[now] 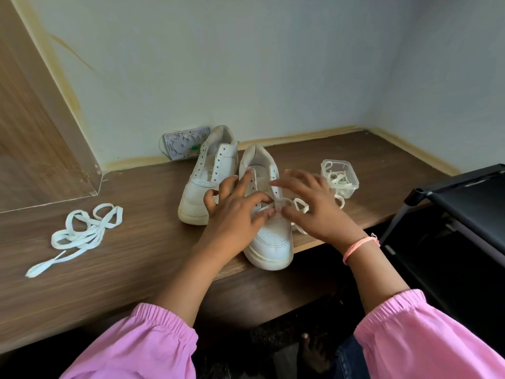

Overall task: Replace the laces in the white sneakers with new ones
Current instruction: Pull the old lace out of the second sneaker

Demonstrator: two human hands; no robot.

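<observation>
Both hands, left hand (235,214) and right hand (314,206), are pinching the new lace (284,203) over the near sneaker (273,242); ideally keeping it flat, ends even.

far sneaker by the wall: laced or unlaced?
Unlaced. The far sneaker shows two rows of bare eyelets with no lace through them; its tongue lies exposed. It stands upright on the table.

two white sneakers (207,184), loose lace (82,233)

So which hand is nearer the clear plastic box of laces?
Right. The right hand works the near sneaker just beside the clear box; the left hand is further away, across that shoe.
</observation>
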